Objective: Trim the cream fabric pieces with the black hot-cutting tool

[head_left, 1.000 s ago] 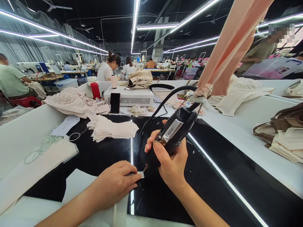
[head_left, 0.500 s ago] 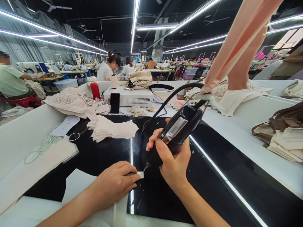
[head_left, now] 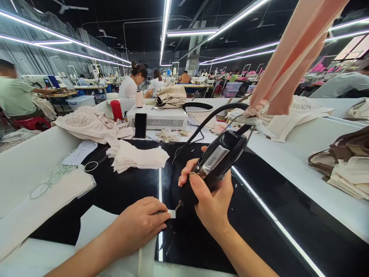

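My right hand (head_left: pixel 215 207) is wrapped round a black corded handheld tool (head_left: pixel 223 154) with a silver plate on its side. The tool slants down to the left, and its thin metal tip stands at the end of a small white strip (head_left: pixel 172 214). Whether tip and strip touch, I cannot tell. My left hand (head_left: pixel 144 221) presses that strip against the glossy black tabletop (head_left: pixel 198 238), fingers together, covering most of it. A pale pink fabric band (head_left: pixel 288 57) is tied near the tool's cable end and runs up out of view.
A stack of cream fabric pieces (head_left: pixel 138 156) lies beyond my left hand. Behind it are a phone (head_left: pixel 140 125), a white vented box (head_left: pixel 164 120) and a red bottle (head_left: pixel 116 110). Brown and cream pieces (head_left: pixel 348 169) sit at right. Co-workers sit farther off.
Both hands, the tool and the strip stay almost in place. The pink band has swung a little. A person at the far right now shows leaning, and the person at left reaches forward.
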`<state>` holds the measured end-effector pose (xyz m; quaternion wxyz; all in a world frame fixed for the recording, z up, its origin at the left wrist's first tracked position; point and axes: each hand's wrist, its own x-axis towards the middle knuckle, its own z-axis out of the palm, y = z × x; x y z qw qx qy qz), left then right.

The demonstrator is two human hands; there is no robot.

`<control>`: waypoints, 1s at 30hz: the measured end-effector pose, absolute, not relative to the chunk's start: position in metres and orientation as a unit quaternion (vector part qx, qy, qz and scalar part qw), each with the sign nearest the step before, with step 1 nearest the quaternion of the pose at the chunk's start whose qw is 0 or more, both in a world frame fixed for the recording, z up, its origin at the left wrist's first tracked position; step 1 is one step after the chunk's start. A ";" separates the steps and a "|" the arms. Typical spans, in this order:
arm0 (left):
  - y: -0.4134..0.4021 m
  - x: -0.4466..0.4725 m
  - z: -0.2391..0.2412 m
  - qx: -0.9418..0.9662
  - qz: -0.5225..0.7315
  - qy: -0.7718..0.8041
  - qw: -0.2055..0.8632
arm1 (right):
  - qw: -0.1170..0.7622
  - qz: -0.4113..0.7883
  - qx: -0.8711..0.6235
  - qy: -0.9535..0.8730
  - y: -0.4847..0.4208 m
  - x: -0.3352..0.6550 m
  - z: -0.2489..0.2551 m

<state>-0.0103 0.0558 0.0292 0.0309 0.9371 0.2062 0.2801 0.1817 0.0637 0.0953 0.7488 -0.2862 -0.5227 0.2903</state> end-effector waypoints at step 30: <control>0.054 -0.008 0.024 0.934 0.292 0.203 -0.032 | 0.747 0.309 -0.278 -0.519 0.064 0.178 0.092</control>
